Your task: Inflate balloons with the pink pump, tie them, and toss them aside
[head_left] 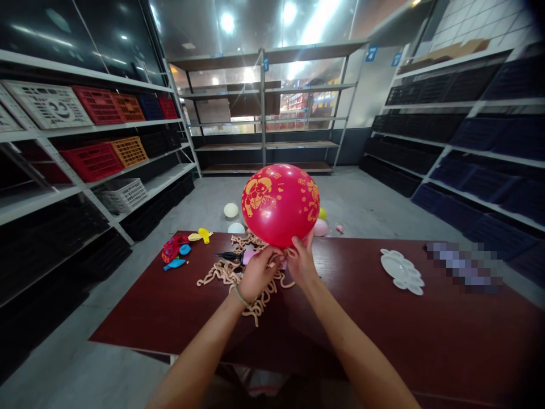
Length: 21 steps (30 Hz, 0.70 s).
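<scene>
A blown-up red balloon [279, 207] with gold printed figures stands upright above the table, its neck down between my hands. My left hand [259, 274], with a thin green band at the wrist, has its fingers pinched together at the balloon's neck. My right hand [301, 262] is closed at the same spot, with fingers also against the balloon's underside. The neck itself is mostly hidden by my fingers. Behind my left hand lies a hand pump [232, 257] with a black nozzle and pink body. Beige twisted long balloons [221, 274] lie in a tangle around and under it.
The dark red table [361, 335] holds flat red, blue and yellow balloons [175, 249] at left and a white scalloped palette [402, 271] at right, beside a blurred-out item. Several balloons, one white [231, 210], lie on the floor beyond. Shelves with crates [96, 162] line the sides.
</scene>
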### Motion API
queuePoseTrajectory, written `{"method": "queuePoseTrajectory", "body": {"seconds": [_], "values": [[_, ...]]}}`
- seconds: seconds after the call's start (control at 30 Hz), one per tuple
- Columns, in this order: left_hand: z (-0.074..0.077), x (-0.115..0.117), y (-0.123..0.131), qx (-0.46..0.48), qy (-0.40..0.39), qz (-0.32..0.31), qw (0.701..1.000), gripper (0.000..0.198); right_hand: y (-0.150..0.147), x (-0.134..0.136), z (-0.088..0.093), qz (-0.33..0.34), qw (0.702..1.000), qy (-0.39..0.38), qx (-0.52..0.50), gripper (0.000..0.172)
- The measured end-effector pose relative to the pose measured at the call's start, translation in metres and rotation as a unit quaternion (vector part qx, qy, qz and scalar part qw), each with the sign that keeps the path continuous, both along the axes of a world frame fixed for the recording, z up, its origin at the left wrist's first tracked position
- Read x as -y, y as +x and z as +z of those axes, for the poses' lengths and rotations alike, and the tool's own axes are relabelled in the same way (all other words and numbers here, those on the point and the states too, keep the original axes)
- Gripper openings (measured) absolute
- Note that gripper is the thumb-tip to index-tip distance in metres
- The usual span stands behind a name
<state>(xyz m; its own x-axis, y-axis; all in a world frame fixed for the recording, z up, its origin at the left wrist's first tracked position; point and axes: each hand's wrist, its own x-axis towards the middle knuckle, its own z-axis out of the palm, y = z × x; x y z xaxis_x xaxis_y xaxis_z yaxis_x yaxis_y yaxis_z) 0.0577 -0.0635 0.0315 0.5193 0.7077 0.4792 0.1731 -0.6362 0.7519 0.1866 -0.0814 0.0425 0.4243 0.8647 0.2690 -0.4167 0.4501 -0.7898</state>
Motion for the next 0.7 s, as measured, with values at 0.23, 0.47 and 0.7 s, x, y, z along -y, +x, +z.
{"method": "queuePoseTrajectory", "body": {"seconds": [0.23, 0.47, 0.7], "values": [[-0.011, 0.001, -0.001, -0.004, -0.014, 0.015, 1.0, 0.015, 0.001, 0.002, -0.004, 0.029, 0.999, 0.006, -0.021, 0.095], [-0.005, -0.001, -0.004, -0.01, -0.012, 0.004, 1.0, 0.021, -0.004, -0.004, -0.005, 0.028, 0.999, 0.019, -0.023, 0.088], [0.015, -0.029, -0.052, 0.118, 0.117, 0.169, 0.971, 0.023, 0.013, -0.017, 0.004, 0.006, 0.998, 0.058, -0.009, 0.092]]}}
